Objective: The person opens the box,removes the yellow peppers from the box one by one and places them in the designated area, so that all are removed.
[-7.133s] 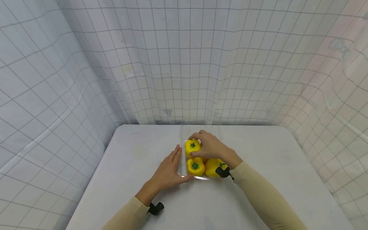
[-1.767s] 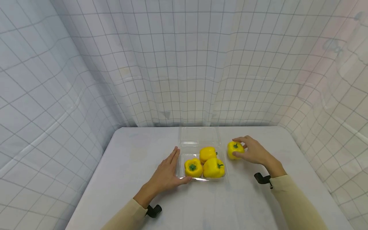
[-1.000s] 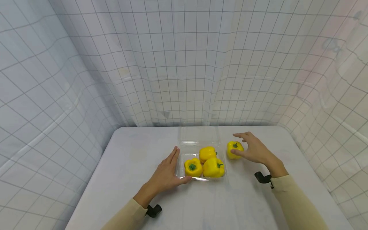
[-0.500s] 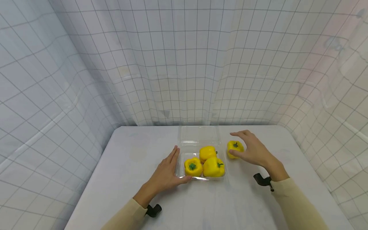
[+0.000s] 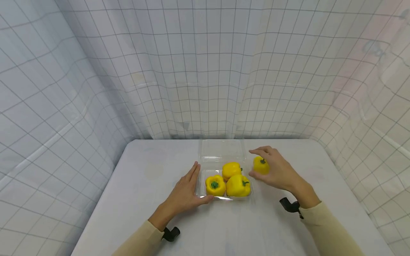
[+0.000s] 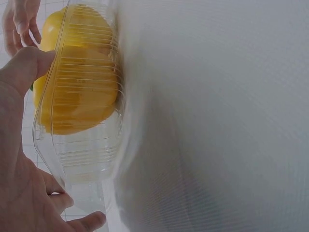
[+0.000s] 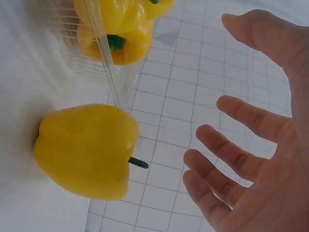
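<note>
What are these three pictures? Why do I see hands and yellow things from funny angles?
A person wears three small cameras: one on the head and one on each wrist. The head view looks down on a white table. A clear plastic box lies open there with three yellow peppers inside. The left hand rests flat against the box's side; its wrist camera shows that side up close. A fourth pepper sits on the table beside the box. The right hand is open next to it and grips nothing, which the right wrist view shows clearly.
</note>
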Demonstrator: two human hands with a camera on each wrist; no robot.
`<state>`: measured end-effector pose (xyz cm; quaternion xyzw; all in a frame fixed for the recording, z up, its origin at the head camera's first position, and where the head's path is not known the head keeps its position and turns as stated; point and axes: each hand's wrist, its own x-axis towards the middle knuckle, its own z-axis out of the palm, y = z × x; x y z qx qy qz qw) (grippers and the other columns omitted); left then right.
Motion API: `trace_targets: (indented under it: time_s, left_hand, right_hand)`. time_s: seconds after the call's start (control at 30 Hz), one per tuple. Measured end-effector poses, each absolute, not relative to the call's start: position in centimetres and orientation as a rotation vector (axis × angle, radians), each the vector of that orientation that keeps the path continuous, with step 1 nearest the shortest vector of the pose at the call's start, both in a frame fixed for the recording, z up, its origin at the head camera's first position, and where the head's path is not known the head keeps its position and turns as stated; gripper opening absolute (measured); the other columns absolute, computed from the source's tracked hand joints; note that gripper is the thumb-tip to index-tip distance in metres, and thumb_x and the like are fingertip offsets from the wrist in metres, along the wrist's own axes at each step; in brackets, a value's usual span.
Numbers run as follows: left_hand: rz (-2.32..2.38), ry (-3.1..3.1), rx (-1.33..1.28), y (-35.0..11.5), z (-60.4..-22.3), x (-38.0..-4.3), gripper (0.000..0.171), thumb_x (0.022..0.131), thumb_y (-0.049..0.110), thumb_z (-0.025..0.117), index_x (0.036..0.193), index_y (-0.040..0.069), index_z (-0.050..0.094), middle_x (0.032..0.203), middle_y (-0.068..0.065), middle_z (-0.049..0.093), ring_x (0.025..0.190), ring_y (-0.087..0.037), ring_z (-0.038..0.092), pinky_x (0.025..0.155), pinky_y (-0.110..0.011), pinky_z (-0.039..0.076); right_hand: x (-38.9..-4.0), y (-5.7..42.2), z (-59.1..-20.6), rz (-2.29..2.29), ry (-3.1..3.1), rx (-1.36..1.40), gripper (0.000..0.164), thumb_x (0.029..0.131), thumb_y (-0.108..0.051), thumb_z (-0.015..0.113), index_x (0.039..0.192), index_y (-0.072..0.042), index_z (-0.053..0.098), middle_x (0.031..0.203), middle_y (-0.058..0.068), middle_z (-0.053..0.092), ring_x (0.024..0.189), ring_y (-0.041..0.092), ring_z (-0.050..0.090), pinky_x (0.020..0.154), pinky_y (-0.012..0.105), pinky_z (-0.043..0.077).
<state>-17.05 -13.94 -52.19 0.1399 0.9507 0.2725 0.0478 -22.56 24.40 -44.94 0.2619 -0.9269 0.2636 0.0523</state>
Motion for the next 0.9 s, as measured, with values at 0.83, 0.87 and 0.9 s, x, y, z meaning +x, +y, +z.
trace_targets:
  time_s: [0.83, 0.87, 0.9]
  left_hand:
    - [0.827, 2.907, 0.435, -14.1, -52.4, -17.1, 0.135, 0.092, 0.083, 0.078, 0.187, 0.008, 0.020, 0.199, -0.010, 0.014, 0.177, -0.045, 0.037, 0.138, -0.074, 0.039]
    - [0.828, 2.907, 0.436, -14.1, -52.4, -17.1, 0.135, 0.092, 0.083, 0.078, 0.188, 0.008, 0.020, 0.199, -0.010, 0.014, 0.177, -0.045, 0.037, 0.139, -0.074, 0.039]
    - [0.829, 2.908, 0.438, -14.1, -52.4, -17.1, 0.134, 0.092, 0.083, 0.079, 0.187, 0.008, 0.020, 0.199, -0.010, 0.014, 0.177, -0.045, 0.037, 0.139, -0.073, 0.039]
  right_hand:
    - [-20.5, 21.6, -47.2, 0.556, -2.799, 1.062, 0.082, 0.092, -0.059, 0.096, 0.162, -0.026, 0.069, 0.155, 0.008, 0.071, 0.136, 0.038, 0.073, 0.115, 0.066, 0.062]
    - [-20.5, 21.5, -47.4, 0.541, -2.797, 1.070, 0.083, 0.092, -0.061, 0.096, 0.162, -0.026, 0.069, 0.155, 0.009, 0.071, 0.136, 0.038, 0.073, 0.114, 0.066, 0.062]
    - [-20.4, 21.4, -47.5, 0.524, -2.796, 1.074, 0.084, 0.091, -0.063, 0.095, 0.163, -0.027, 0.068, 0.155, 0.009, 0.071, 0.135, 0.038, 0.073, 0.114, 0.066, 0.063]
